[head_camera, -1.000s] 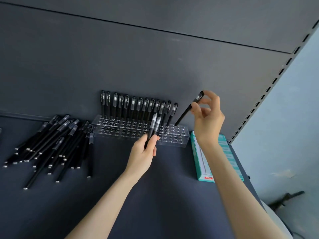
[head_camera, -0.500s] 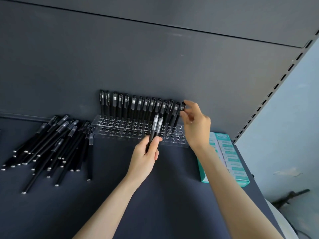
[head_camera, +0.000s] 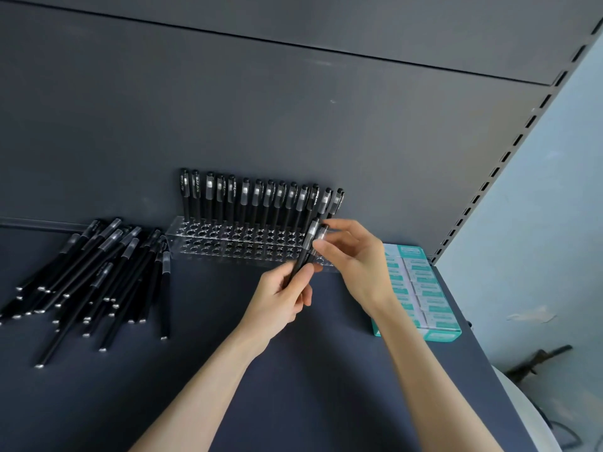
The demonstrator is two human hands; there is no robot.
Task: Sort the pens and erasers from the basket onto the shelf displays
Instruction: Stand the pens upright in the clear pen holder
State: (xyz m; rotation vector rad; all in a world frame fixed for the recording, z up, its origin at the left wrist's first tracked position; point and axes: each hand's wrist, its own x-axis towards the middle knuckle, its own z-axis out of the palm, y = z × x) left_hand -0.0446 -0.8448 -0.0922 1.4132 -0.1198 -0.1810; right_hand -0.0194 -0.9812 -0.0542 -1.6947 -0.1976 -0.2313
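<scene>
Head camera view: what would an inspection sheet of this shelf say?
Surface: dark matte shelf.
Job's things: clear rack holds one back row of standing pens; loose pens heaped to its left; eraser box to its right.
Clutter: nothing seen.
Hands: left hand grips two pens; right hand pinches their caps with its fingers.
Cables: nothing seen for certain.
Surroundings: dark back panel, slotted upright, pale wall.
</scene>
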